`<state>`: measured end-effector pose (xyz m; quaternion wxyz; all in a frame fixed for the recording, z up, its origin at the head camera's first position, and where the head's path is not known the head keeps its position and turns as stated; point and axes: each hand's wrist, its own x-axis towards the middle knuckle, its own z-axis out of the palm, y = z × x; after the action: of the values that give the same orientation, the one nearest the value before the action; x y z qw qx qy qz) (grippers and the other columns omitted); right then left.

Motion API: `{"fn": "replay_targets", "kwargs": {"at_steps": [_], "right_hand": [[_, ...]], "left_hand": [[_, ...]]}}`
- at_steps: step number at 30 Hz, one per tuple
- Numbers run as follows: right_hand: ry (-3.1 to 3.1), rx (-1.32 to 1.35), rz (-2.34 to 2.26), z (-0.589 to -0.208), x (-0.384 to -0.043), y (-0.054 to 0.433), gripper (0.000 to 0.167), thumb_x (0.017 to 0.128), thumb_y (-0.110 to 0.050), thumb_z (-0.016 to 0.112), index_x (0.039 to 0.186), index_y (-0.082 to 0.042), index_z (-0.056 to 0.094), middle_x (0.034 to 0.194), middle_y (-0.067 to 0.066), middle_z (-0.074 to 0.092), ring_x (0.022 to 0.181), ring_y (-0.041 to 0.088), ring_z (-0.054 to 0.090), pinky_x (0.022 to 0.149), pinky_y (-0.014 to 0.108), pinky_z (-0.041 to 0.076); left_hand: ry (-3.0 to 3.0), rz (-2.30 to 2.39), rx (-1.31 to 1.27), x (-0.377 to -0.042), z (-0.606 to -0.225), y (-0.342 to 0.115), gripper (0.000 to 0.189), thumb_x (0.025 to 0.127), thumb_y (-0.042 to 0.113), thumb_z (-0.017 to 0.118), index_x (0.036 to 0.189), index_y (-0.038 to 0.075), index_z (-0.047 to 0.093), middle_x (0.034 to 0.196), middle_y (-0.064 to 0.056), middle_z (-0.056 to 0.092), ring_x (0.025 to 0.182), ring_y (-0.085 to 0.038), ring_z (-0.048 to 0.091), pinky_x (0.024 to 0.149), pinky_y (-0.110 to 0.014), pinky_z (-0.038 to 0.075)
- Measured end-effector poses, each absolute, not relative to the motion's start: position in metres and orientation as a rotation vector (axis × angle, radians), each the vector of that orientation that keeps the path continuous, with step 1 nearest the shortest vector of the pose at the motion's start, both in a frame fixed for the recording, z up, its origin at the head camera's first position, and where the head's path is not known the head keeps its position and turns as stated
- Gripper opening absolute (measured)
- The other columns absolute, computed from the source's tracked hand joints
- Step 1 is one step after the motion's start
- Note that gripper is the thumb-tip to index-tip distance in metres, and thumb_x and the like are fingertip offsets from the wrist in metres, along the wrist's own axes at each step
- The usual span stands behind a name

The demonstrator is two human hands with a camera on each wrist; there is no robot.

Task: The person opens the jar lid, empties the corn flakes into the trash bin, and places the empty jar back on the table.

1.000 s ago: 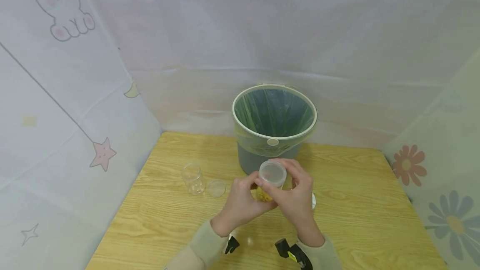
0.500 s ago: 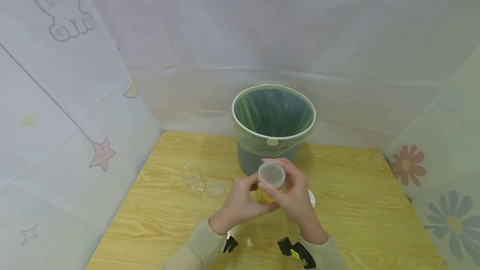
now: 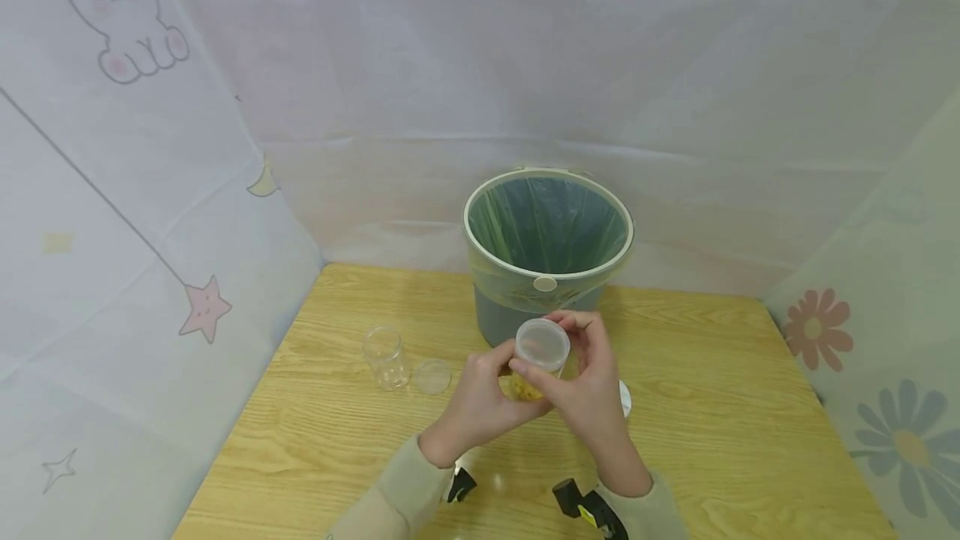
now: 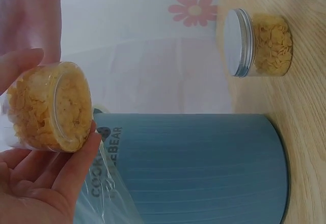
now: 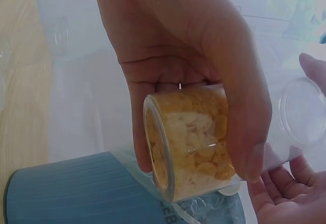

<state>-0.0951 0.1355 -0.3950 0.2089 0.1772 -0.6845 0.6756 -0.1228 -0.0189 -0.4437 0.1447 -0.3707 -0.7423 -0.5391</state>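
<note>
A clear jar of yellow flakes (image 4: pixel 71 107), which look like cornflakes, is tilted in the air in front of the bin. My left hand (image 3: pixel 483 407) grips its body, fingers under it in the left wrist view. On the jar's upper end sits a frosted round lid (image 3: pixel 542 343). The thumb and fingers of my right hand (image 3: pixel 588 390) pinch this lid by its rim. In the right wrist view, my left hand (image 5: pixel 188 35) spans the jar, and the right-hand fingers (image 5: pixel 290 188) appear beyond it at the right.
Behind the hands stands a blue-grey bin (image 3: pixel 498 311) with a translucent liner over its rim. Left on the wooden table (image 3: pixel 315 440) are an empty clear jar (image 3: pixel 386 361) and a clear disc (image 3: pixel 433 377). A second flake jar (image 4: pixel 272 46), silver-lidded, stands at the right, mostly hidden in the head view.
My right fingers have shifted round the lid's edge, the index finger drawing back to the right. The jar has risen slightly; my left hand keeps nearly the same place.
</note>
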Motion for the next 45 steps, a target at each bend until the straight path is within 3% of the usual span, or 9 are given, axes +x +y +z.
{"fn": "replay_targets", "kwargs": {"at_steps": [6, 11, 17, 21, 26, 31, 35, 40, 45], "right_hand": [[-1.914, 0.632, 1.815, -0.395, -0.0962, 0.1381, 0.047, 0.078, 0.017, 0.075, 0.122, 0.006, 0.06, 0.118, 0.019, 0.061, 0.107, 0.023, 0.058, 0.095, 0.028, 0.046], [-1.905, 0.765, 1.78, -0.3967, -0.0989, 0.1397, 0.044, 0.084, 0.014, 0.062, 0.128, 0.008, 0.061, 0.122, 0.021, 0.06, 0.112, 0.025, 0.056, 0.097, 0.03, 0.044], [-1.968, 0.715, 1.783, -0.3964, -0.0968, 0.1403, 0.062, 0.082, 0.014, 0.07, 0.14, 0.007, 0.049, 0.13, 0.022, 0.055, 0.118, 0.024, 0.054, 0.103, 0.028, 0.041], [-1.976, 0.616, 1.83, -0.3956, -0.0943, 0.1381, 0.065, 0.076, 0.014, 0.081, 0.126, 0.009, 0.04, 0.137, 0.021, 0.051, 0.122, 0.029, 0.051, 0.105, 0.029, 0.038], [-1.935, 0.557, 1.866, -0.3956, -0.0939, 0.1355, 0.056, 0.076, 0.014, 0.081, 0.11, 0.007, 0.036, 0.139, 0.019, 0.052, 0.124, 0.036, 0.051, 0.104, 0.031, 0.038], [-1.938, 0.623, 1.833, -0.3957, -0.0941, 0.1369, 0.047, 0.08, 0.016, 0.074, 0.116, 0.008, 0.045, 0.138, 0.024, 0.052, 0.124, 0.034, 0.051, 0.104, 0.03, 0.04], [-1.969, 0.701, 1.81, -0.3961, -0.0947, 0.1384, 0.043, 0.086, 0.015, 0.061, 0.127, 0.007, 0.051, 0.138, 0.021, 0.051, 0.128, 0.033, 0.048, 0.107, 0.031, 0.039], [-2.019, 0.783, 1.771, -0.395, -0.094, 0.1388, 0.057, 0.088, 0.011, 0.054, 0.144, 0.004, 0.048, 0.141, 0.013, 0.05, 0.129, 0.029, 0.047, 0.107, 0.032, 0.038], [-2.018, 0.739, 1.773, -0.3948, -0.0926, 0.1378, 0.077, 0.083, 0.012, 0.073, 0.151, 0.0, 0.039, 0.144, 0.012, 0.049, 0.129, 0.029, 0.047, 0.107, 0.03, 0.037]], "left_hand": [[-2.174, -1.583, -1.029, -0.1222, -0.444, -0.0207, 0.045, 0.076, 0.016, 0.09, 0.115, 0.013, 0.067, 0.104, 0.005, 0.072, 0.093, -0.005, 0.068, 0.076, -0.027, 0.057], [-2.221, -1.615, -0.99, -0.1216, -0.4426, -0.0216, 0.046, 0.075, 0.019, 0.091, 0.115, 0.014, 0.068, 0.106, 0.006, 0.071, 0.096, -0.006, 0.067, 0.08, -0.026, 0.056], [-2.219, -1.617, -1.004, -0.1216, -0.4429, -0.0216, 0.045, 0.077, 0.018, 0.09, 0.115, 0.014, 0.067, 0.105, 0.006, 0.072, 0.096, -0.005, 0.067, 0.079, -0.029, 0.057], [-2.195, -1.636, -1.032, -0.1217, -0.4435, -0.0212, 0.045, 0.078, 0.014, 0.089, 0.116, 0.012, 0.066, 0.106, 0.004, 0.072, 0.097, -0.006, 0.068, 0.079, -0.032, 0.058], [-2.212, -1.642, -1.024, -0.1211, -0.4442, -0.0215, 0.046, 0.078, 0.015, 0.09, 0.118, 0.012, 0.067, 0.107, 0.004, 0.072, 0.097, -0.005, 0.068, 0.08, -0.028, 0.058], [-2.247, -1.614, -0.986, -0.1207, -0.4448, -0.0226, 0.045, 0.077, 0.018, 0.09, 0.115, 0.015, 0.067, 0.105, 0.007, 0.071, 0.093, -0.005, 0.067, 0.077, -0.027, 0.056], [-2.27, -1.586, -0.956, -0.1206, -0.4442, -0.0233, 0.044, 0.076, 0.022, 0.091, 0.113, 0.017, 0.068, 0.103, 0.009, 0.071, 0.091, -0.005, 0.066, 0.076, -0.027, 0.055], [-2.265, -1.596, -0.959, -0.1209, -0.445, -0.0234, 0.044, 0.076, 0.023, 0.091, 0.113, 0.016, 0.068, 0.104, 0.009, 0.071, 0.093, -0.005, 0.067, 0.078, -0.029, 0.056], [-2.24, -1.611, -0.97, -0.1215, -0.4455, -0.0233, 0.041, 0.078, 0.018, 0.089, 0.113, 0.015, 0.067, 0.102, 0.007, 0.072, 0.09, -0.007, 0.068, 0.077, -0.031, 0.057]]}}
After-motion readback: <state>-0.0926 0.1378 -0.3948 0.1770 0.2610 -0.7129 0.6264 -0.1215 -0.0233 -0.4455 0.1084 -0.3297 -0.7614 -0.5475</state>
